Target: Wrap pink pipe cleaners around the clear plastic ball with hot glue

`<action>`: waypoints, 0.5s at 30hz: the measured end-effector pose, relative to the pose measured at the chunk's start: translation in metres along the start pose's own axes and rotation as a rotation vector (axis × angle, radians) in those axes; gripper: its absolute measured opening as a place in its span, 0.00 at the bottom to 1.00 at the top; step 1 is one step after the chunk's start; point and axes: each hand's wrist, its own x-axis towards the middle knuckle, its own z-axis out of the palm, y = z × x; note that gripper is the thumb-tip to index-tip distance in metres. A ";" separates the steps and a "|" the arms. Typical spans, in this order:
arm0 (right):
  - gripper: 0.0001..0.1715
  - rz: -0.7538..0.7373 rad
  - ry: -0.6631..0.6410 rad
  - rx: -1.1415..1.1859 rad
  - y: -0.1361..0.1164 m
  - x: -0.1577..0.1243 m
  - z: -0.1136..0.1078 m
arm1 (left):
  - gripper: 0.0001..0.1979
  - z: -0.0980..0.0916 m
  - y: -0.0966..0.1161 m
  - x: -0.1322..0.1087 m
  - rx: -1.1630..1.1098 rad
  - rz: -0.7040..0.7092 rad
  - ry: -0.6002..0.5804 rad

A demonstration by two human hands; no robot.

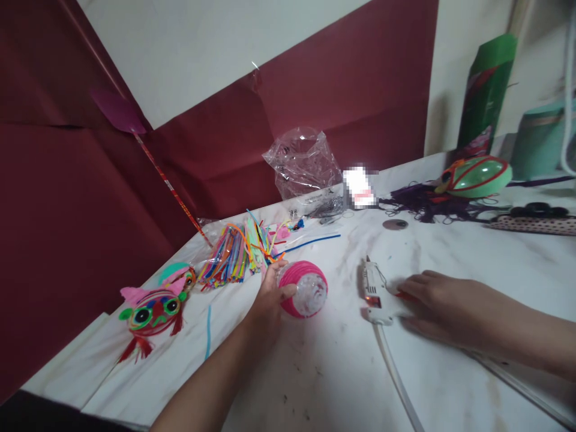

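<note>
My left hand point(270, 295) is closed on the side of a ball point(298, 272) wound with bright pink pipe cleaners. A bare, clear-whitish round patch on the ball faces me. To the right, a white hot glue gun point(372, 292) lies on the table, nozzle pointing away and a small orange-red light glowing on its body. My right hand point(434, 300) is around its handle, fingers near the red trigger; the palm side is hidden. A pale cord trails from the gun toward me.
Bundles of coloured pipe cleaners point(234, 255) lie behind my left hand. A decorated animal-face ornament point(155, 312) sits at left, near a loose light-blue pipe cleaner point(208, 330). Farther back are a clear plastic bag point(303, 165), a bright blurred rectangle point(359, 187) and a green balloon-like ornament point(481, 177).
</note>
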 end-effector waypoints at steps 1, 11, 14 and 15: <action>0.06 -0.012 -0.006 0.002 -0.002 -0.001 0.003 | 0.35 0.000 -0.001 0.001 -0.003 -0.003 0.006; 0.11 -0.072 0.191 0.096 -0.003 -0.001 0.015 | 0.39 -0.005 -0.012 0.008 -0.073 0.050 0.028; 0.10 0.012 0.229 0.440 -0.012 -0.003 0.005 | 0.37 -0.005 -0.013 0.010 -0.086 0.068 0.048; 0.15 0.046 0.215 0.549 -0.020 -0.003 0.000 | 0.36 -0.005 -0.014 0.010 -0.094 0.070 0.051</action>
